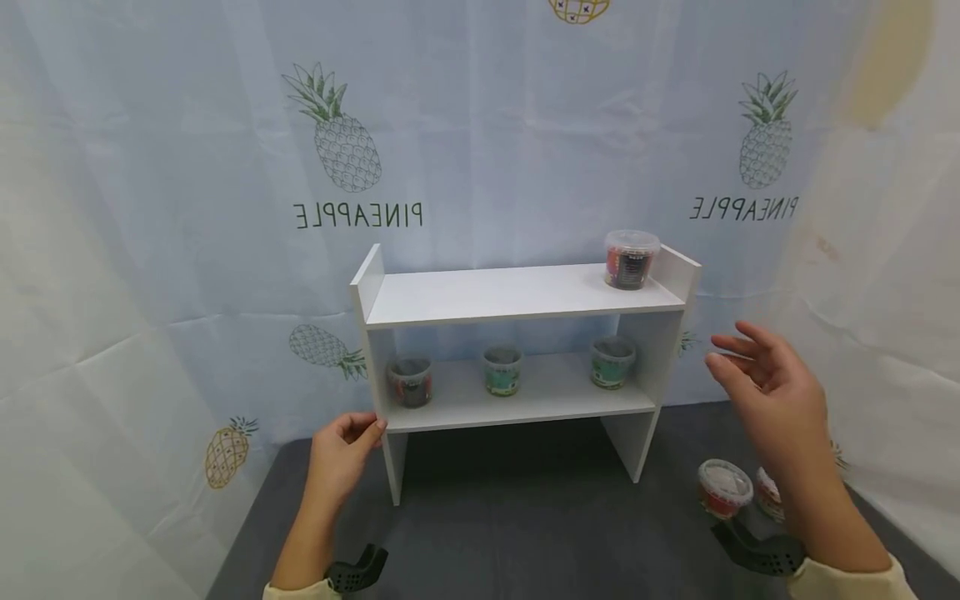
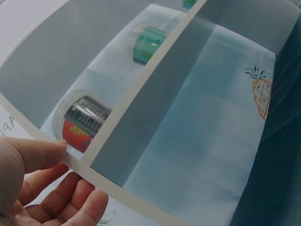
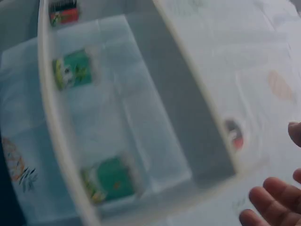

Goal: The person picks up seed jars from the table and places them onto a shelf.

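Pinching the shelf unit (image 1: 450,296) with the left hand (image 1: 347,450), right hand (image 1: 780,400) free

From the head view I see the left forearm slanting up from the bottom edge, hand turned inward; thumb and forefinger grip the front edge of the left side panel, where the lower board joins it; the white unit stands upright on the dark table (image 1: 495,533), before a pineapple-print curtain (image 1: 525,150). The right forearm leans up and inward from the lower right; its hand is raised beside the unit's right end, apart from it, fingers gently bent toward the shelf, and I make out nothing in its grasp. A lidded tub (image 1: 632,260) sits at the right end of the upper board; on the lower board stand a red-and-black tub (image 1: 411,385) at left and two green tubs (image 1: 502,372); two more tubs (image 1: 724,488) rest on the table near the right forearm, one partly hidden by it.

In my left wrist view the thumb tip lies against the panel's edge; the other fingers curl below it, with the red-and-black tub just inside.

My right wrist view is blurred; relaxed fingertips show at the lower right, separated from the shelf's end, with no object held.
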Demonstrator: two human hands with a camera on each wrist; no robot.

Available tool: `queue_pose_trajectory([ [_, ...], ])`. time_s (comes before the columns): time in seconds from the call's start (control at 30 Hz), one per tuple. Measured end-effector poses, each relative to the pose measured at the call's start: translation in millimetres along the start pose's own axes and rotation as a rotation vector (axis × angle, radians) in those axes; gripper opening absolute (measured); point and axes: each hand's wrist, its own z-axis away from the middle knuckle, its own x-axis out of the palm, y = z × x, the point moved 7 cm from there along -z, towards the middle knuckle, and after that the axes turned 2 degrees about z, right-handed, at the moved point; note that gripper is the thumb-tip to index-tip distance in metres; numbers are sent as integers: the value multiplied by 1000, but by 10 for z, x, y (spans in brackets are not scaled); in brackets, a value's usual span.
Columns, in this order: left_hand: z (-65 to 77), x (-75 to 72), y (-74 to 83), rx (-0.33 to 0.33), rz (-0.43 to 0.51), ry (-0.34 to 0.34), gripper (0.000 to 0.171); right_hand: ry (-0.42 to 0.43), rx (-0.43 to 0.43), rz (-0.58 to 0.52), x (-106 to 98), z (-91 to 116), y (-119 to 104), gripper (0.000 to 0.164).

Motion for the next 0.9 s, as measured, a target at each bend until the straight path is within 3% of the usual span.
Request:
queue_pose_trajectory([
  [0.13,2,6,0,0,16,-1,32,185,125,69,-98,236,495,51],
  [0.2,8,6,-4,-3,15,-4,32,188,220,138,-106,336,783,52],
  [0.27,9,5,-6,-5,15,-3,32,136,319,207,-101,418,1075,58],
  [0.4,4,7,-4,-1,10,-4,32,-61,506,319,-69,560,1597,79],
  [0.5,1,10,-3,1,7,-7,32,-185,585,359,-13,659,1889,86],
  [0.7,-2,0,-14,0,11,-5,33,-303,606,393,135,810,2176,90],
  [0.8,-6,-4,-12,-3,9,-2,34,-236,567,401,159,834,2184,83],
  [0.9,-9,-7,-6,-6,2,-3,34,-79,458,413,106,817,2095,66],
])
